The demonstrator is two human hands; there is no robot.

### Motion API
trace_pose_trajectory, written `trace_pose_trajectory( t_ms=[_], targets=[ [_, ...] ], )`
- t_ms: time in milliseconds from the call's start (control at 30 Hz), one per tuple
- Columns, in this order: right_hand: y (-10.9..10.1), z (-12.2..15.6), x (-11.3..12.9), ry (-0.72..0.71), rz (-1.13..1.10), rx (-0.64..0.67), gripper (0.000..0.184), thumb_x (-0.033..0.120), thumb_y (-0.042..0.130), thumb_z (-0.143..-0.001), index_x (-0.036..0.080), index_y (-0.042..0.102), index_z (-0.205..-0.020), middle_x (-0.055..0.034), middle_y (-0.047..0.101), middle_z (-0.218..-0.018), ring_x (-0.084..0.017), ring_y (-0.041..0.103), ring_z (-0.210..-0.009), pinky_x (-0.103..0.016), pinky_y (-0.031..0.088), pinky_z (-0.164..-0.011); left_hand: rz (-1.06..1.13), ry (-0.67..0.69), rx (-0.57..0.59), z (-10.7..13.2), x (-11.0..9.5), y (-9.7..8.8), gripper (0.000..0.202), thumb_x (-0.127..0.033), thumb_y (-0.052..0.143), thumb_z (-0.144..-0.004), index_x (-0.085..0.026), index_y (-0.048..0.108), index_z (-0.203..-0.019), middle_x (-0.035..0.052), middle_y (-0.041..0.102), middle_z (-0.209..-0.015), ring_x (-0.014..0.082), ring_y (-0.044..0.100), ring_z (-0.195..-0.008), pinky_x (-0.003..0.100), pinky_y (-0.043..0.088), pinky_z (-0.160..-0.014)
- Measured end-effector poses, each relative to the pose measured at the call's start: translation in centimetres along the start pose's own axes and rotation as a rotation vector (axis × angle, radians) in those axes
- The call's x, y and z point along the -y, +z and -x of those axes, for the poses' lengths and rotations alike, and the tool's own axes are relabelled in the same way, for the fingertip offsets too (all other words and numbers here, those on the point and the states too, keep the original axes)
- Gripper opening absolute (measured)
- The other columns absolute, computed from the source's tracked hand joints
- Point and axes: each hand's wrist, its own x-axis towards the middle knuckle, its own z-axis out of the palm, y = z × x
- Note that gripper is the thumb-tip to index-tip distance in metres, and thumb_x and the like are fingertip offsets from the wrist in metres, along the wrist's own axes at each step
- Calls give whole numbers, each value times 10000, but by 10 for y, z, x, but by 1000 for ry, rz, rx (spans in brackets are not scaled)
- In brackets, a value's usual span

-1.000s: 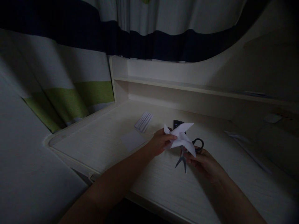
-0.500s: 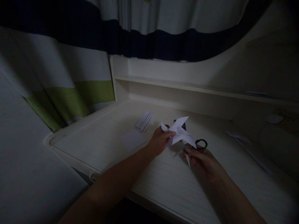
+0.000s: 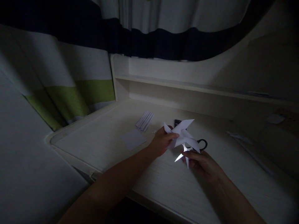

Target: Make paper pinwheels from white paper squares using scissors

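A white paper pinwheel [image 3: 182,133] is pinched at its middle by my left hand [image 3: 162,140], thumb on top. My right hand [image 3: 202,163] grips a pair of scissors [image 3: 186,152] near the blades, which are spread apart and point toward me. One blade shines brightly. The black handle loop sticks out beyond my right fingers, and the pinwheel's lower vanes cover part of the scissors. Behind the pinwheel, a small dark object with light print [image 3: 177,122] is partly hidden.
Left of my hands, a square sheet of paper [image 3: 133,139] lies on the desk [image 3: 98,133] below several rolled or folded paper strips [image 3: 144,120]. A long white strip [image 3: 251,152] lies at the right. A shelf [image 3: 175,85] runs along the back, under a curtain [image 3: 163,43].
The pinwheel and my left hand have shifted slightly right and down. The scissors have turned a little, and a blade now catches the light.
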Motion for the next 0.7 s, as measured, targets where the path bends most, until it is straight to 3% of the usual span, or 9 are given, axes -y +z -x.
trace_pose_trajectory(
  t_ms=[100,167,267,333,400,467,567,633,700],
  targets=[
    [-7,-5,1,-64,32,-77,149,190,760,-510,127,676,-615,-56,660,-664,-167,600,-612,-288,501,-567,-15,9,-36,-4,0,-4,236,-148,640,-521,-155,449,-659,-45,493,-577,75,486,-542,224,356,-539],
    [-11,-5,5,-184,42,-219,169,201,770,-474,118,662,-574,-70,665,-689,-196,612,-663,-318,506,-614,-70,21,-90,-8,1,-7,238,-156,641,-519,-158,452,-663,-52,475,-564,69,467,-527,219,344,-528],
    [-11,1,16,-513,84,-586,200,213,768,-479,128,664,-628,-56,666,-736,-212,616,-738,-353,499,-700,-252,51,-189,-10,3,-12,225,-162,644,-524,-157,464,-659,-59,456,-552,56,426,-507,203,316,-503],
    [-7,8,23,-751,100,-747,197,225,751,-529,140,660,-681,-51,663,-792,-215,613,-782,-374,490,-742,-372,69,-230,-10,5,-13,230,-156,649,-518,-157,474,-667,-57,463,-562,57,423,-517,198,317,-503],
    [-2,16,25,-898,131,-839,194,227,753,-537,149,648,-679,-41,655,-763,-209,614,-725,-380,501,-700,-460,81,-254,-9,8,-13,249,-149,650,-512,-159,479,-692,-53,481,-587,65,439,-540,197,329,-513],
    [0,23,24,-1001,287,-803,155,223,747,-558,170,644,-660,-26,652,-712,-198,613,-668,-365,503,-655,-537,93,-273,-7,11,-12,269,-149,651,-511,-160,481,-719,-48,496,-613,71,451,-558,198,337,-517],
    [-1,28,17,-1196,651,-456,72,194,690,-643,210,659,-706,-21,675,-747,-202,628,-702,-353,498,-653,-616,115,-262,-5,14,-10,287,-173,659,-515,-158,476,-736,-49,491,-622,70,442,-555,197,328,-509],
    [-4,28,13,-1325,818,-214,117,156,645,-688,217,663,-785,-30,686,-819,-216,633,-776,-365,491,-686,-639,140,-225,-3,14,-8,287,-189,660,-523,-157,473,-738,-53,477,-612,66,427,-544,196,323,-506],
    [-8,27,12,-1412,922,-76,205,112,620,-699,206,654,-879,-44,684,-876,-228,624,-837,-381,477,-717,-639,170,-176,-1,12,-6,282,-189,658,-529,-155,469,-735,-55,467,-604,63,417,-541,195,321,-507]
  ],
)
